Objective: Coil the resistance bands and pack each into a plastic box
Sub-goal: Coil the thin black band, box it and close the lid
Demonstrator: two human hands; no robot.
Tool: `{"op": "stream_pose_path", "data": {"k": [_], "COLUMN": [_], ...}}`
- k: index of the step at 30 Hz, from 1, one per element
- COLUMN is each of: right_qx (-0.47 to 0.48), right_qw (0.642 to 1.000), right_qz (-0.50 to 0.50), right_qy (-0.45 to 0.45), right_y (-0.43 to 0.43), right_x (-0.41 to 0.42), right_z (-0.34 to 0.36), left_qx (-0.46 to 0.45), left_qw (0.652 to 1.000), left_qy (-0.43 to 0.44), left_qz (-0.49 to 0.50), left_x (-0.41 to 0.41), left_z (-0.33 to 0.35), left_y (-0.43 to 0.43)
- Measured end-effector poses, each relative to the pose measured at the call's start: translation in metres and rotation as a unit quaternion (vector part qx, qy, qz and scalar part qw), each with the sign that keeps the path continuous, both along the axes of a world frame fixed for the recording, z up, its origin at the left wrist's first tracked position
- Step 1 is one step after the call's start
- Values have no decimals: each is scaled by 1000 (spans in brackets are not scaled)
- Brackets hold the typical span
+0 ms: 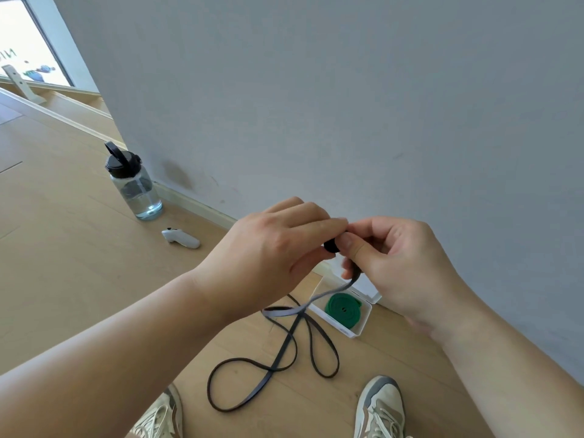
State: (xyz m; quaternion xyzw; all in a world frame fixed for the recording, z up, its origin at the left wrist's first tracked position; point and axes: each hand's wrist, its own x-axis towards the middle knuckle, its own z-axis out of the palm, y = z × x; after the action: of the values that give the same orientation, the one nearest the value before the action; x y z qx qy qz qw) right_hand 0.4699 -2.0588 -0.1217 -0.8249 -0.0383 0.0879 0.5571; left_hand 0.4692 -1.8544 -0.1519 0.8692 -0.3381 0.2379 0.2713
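- My left hand (278,245) and right hand (398,263) are both raised in front of the wall (347,90), fingertips meeting.
- Both are pinching the black resistance band (286,343) at its top end, where a small tight black roll (331,246) sits between my fingers.
- Left: fingers curled over the roll from above. Right: thumb pressed on its side, fingers curled behind.
- How many turns the roll has I can't tell, since my fingers cover most of it.
- From my right hand the band hangs down, twists once, and shows a paler grey face there.
- The rest of the band lies loose on the wooden floor (79,279) in several crossing loops, between my hands and my shoes.
- Left shoe (164,415) and right shoe (379,409) are at the bottom edge, either side of the loops.
- An open white plastic box (360,327) sits on the floor against the wall, just below my right hand.
- A green band (343,308) lies coiled flat inside that box.
- A clear water bottle (136,184) with a black lid stands upright on the left, near the wall corner.
- A small white controller (180,238) lies on the floor just beside the bottle.
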Motion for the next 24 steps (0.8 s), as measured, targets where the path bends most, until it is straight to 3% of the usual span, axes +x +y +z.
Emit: {"op": "stream_pose_path", "data": {"k": [4,7,10,15,18,24], "right_qx": [121,137,99,-56,-81,60], "right_qw": [991,988,994,998,996,998], "right_qz": [-9,-9,2,21,29,17], "right_qy": [57,65,45,-28,-30,26], "right_y": [1,-1,-3,-2,-1,-1], "right_x": [0,-1,-3,-2,0,-1], "right_z": [2,3,4,1,1,4], "left_qx": [-10,-7,-5,-21,-11,-9], "left_qw": [999,998,997,999,999,999], "left_qy": [-12,-25,-32,35,46,2], "left_qz": [37,62,64,16,-20,49], "left_x": [-1,0,1,1,3,2], "left_z": [3,3,2,2,2,2], "left_y": [-1,-2,-5,-2,0,-1]}}
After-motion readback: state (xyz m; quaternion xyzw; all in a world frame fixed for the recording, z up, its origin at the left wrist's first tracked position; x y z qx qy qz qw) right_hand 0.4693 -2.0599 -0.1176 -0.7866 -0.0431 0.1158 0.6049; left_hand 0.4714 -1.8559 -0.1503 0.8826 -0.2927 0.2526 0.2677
